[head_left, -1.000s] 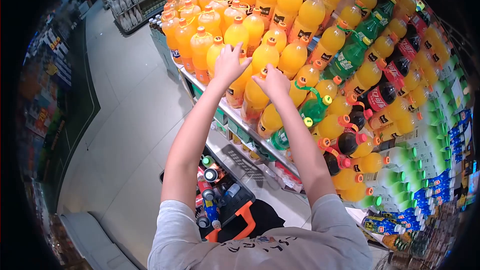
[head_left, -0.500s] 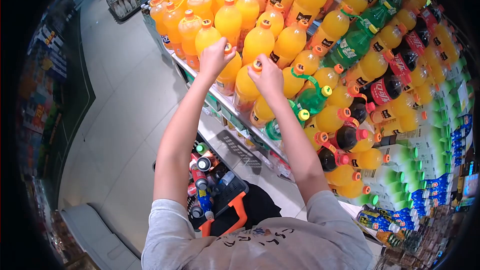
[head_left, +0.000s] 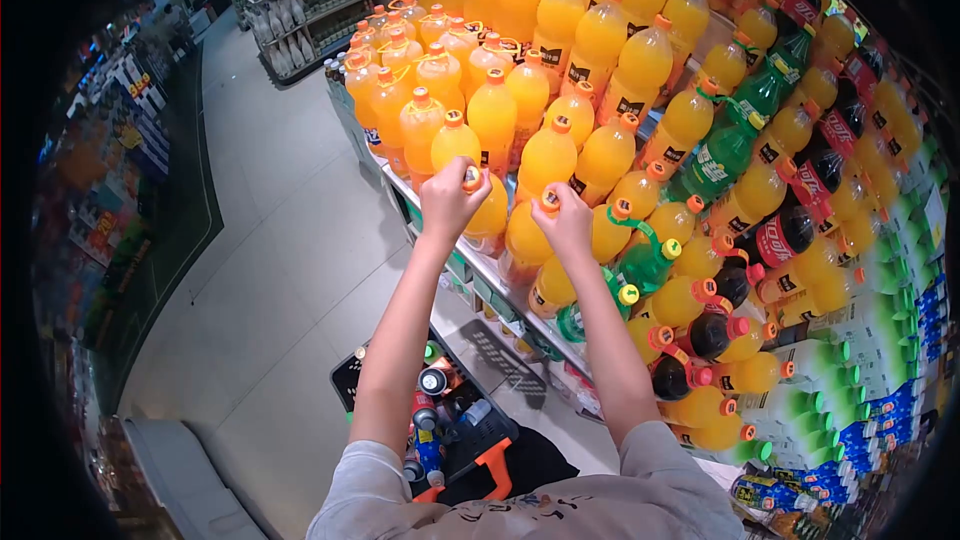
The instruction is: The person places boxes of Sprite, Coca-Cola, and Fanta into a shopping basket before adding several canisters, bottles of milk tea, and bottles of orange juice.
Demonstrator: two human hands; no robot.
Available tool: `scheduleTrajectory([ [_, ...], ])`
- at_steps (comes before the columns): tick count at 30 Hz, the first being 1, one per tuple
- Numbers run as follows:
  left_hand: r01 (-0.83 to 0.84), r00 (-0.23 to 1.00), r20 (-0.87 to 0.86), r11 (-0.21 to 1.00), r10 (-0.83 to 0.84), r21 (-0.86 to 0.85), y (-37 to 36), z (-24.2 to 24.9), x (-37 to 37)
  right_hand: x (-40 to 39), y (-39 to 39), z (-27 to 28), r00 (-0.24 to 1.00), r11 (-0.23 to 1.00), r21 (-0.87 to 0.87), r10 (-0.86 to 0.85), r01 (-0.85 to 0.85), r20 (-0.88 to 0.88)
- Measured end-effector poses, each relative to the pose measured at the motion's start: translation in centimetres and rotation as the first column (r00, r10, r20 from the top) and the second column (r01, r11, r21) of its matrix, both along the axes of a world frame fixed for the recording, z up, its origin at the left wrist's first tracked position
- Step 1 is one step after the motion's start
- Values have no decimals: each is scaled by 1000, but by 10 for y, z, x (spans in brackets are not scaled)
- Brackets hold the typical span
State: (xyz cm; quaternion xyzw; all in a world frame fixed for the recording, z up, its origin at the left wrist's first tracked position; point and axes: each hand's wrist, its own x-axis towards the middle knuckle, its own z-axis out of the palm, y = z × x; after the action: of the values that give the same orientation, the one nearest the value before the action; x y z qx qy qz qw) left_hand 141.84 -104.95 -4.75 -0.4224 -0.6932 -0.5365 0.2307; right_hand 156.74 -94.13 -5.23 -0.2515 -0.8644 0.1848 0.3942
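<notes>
At the front edge of a drinks display, my left hand is closed around the orange cap of an orange juice bottle. Just to its right, my right hand pinches the cap of another orange juice bottle. Both bottles stand upright among several like them. A green soda bottle with a green carry strap lies right of my right hand. Behind my left hand stands one more juice bottle, its cap free.
Below my arms is a black shopping basket with orange handles, holding several bottles and cans. Cola bottles and green-capped bottles fill the display's right side. A tiled aisle runs along the left, with a stocked shelf beyond.
The camera view has tilted up, so the display and both hands appear lower and further right. Both hands stay on the same two bottle caps.
</notes>
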Motion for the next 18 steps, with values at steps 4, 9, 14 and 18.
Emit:
scheduleTrajectory([
  [4, -13, 1000, 13, 1000, 13, 19, -32, 26, 8, -3, 3, 10, 1000, 1000, 22, -6, 6, -10],
  [9, -50, 996, 72, 997, 46, 59, -93, 46, 12, -6, 5, 28, 999, 995, 96, -21, 24, -32],
  [14, -88, 989, 115, 994, 95, -64, -161, 37, 29, -4, -10, 57, 998, 991, 131, 41, -35, -43],
  [18, -175, 967, 149, 965, 205, -194, -206, 15, 39, -6, -26, 75, 987, 981, 160, 125, -108, -99],
])
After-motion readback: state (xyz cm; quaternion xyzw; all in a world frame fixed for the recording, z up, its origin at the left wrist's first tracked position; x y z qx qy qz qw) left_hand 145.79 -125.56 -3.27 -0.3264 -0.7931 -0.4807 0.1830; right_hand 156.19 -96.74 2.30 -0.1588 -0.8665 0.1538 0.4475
